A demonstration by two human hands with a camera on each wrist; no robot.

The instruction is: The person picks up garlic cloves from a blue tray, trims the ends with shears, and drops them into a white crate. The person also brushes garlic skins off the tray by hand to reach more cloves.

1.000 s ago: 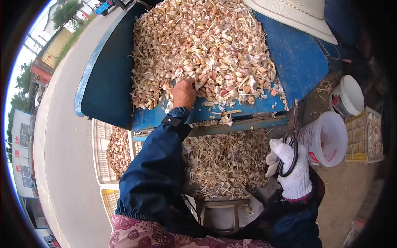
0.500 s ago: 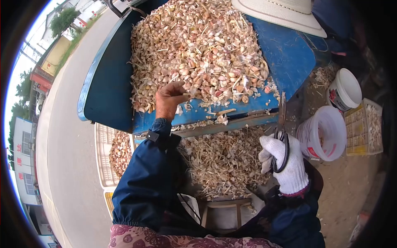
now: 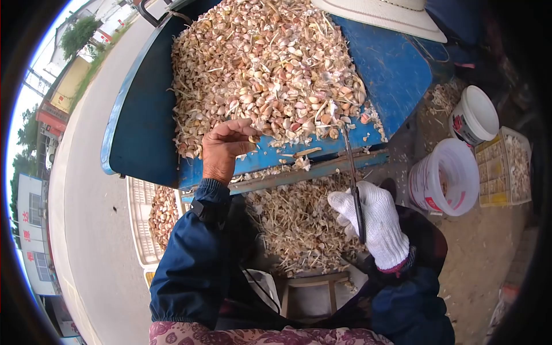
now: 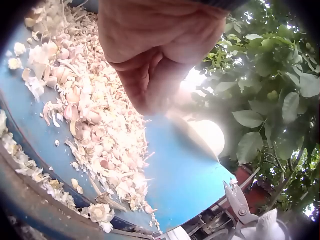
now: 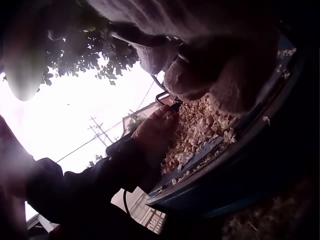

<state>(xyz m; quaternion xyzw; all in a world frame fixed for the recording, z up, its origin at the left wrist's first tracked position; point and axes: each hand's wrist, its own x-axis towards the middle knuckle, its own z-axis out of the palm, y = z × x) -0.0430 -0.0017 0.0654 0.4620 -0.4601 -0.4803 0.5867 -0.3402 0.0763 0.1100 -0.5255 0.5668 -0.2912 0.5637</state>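
Note:
Bare left hand (image 3: 221, 149) is at the near edge of the garlic heap (image 3: 270, 75), a small clove (image 3: 254, 138) pinched between thumb and fingers. In the left wrist view, the left hand (image 4: 160, 45) hides what its fingertips hold. The right hand (image 3: 374, 221), in a white knitted glove, grips dark-handled shears (image 3: 352, 167), their blades pointing up towards the tray's front edge. The shears (image 4: 237, 200) show at the lower right of the left wrist view. Fingers of the gloved right hand (image 5: 200, 65) look dark in the right wrist view.
The heap lies in a blue metal tray (image 3: 397, 75) with a straw hat (image 3: 385, 14) on its far right. Below are stems and skins (image 3: 305, 230). A crate (image 3: 141, 215) stands left; a white bucket (image 3: 480, 115), a clear bucket (image 3: 460, 175) and a yellow crate (image 3: 491, 178) stand right.
The left hand has drawn back from the heap with a clove at its fingertips. The gloved hand and shears have moved left, nearer to it, and the shears have turned. The head view has shifted slightly.

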